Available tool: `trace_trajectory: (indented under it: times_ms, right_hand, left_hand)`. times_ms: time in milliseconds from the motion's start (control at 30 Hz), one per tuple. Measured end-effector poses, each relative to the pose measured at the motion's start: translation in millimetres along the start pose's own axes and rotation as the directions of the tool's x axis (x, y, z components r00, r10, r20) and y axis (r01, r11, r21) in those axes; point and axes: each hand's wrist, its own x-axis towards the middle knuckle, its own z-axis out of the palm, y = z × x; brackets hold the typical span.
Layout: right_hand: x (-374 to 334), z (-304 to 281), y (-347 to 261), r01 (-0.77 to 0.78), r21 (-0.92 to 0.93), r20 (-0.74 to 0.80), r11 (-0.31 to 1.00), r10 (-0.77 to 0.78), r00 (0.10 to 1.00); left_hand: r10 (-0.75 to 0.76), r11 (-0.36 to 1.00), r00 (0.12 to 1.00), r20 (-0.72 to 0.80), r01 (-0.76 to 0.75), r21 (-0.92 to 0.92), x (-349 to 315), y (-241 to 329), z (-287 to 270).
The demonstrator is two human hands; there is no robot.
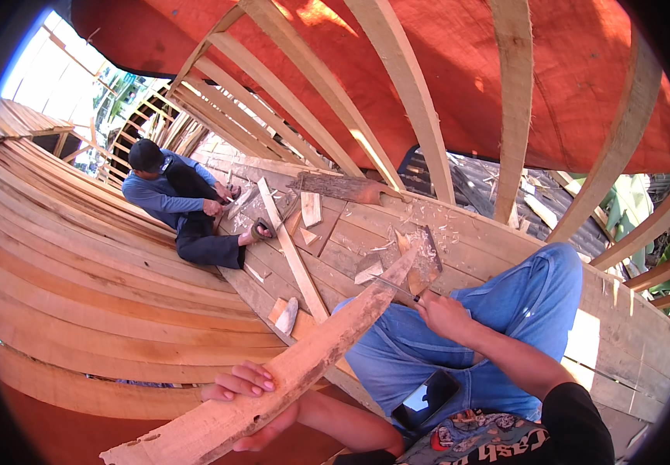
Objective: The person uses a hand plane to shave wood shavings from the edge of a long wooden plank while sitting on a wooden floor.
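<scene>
A long, rough plank (319, 349) slants across in front of me, from the lower left up to a narrow tip near the middle. My left hand (246, 399) is closed around its broad lower part, with fingers over one edge and the thumb side below. In my right hand (442, 316), the fingers are wrapped round the handle of a knife (397, 287). Its thin blade lies across the plank close to the narrow tip. Under that tip rests a wood block (428, 263) with shavings around it. A dark phone (426, 399) lies on my lap.
Another person (168, 198) sits on the plank floor (466, 232) at the left, hands near a piece of wood. A long batten (292, 252), a bark-edged slab (339, 187) and offcuts lie between us. Curved wooden ribs (404, 85) rise along the right before a red tarp (575, 85).
</scene>
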Motion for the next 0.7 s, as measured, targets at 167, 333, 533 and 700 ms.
trace_trajectory:
  times_ms: [167, 333, 533, 700]
  right_hand:
    - [-4, -23, -29, 0.002, -0.026, 0.107, 1.000, 0.001, 0.994]
    - [-4, -20, -26, 0.077, -0.002, 0.049, 0.997, -0.077, 0.996]
    - [9, -3, 21, -0.094, 0.032, 0.030, 0.995, 0.093, 0.995]
    - [-1, -15, -3, -0.015, 0.028, 0.081, 0.999, 0.013, 0.997]
  left_hand:
    - [-0.009, 1.000, 0.996, 0.088, 0.008, 0.010, 2, 4, -7]
    - [-0.002, 1.000, 0.997, 0.082, 0.003, -0.012, 5, 4, -3]
    - [0.012, 1.000, 1.000, -0.001, -0.012, -0.006, 0, -6, 7]
    - [-0.007, 1.000, 0.994, 0.109, 0.005, 0.020, 2, 4, 0]
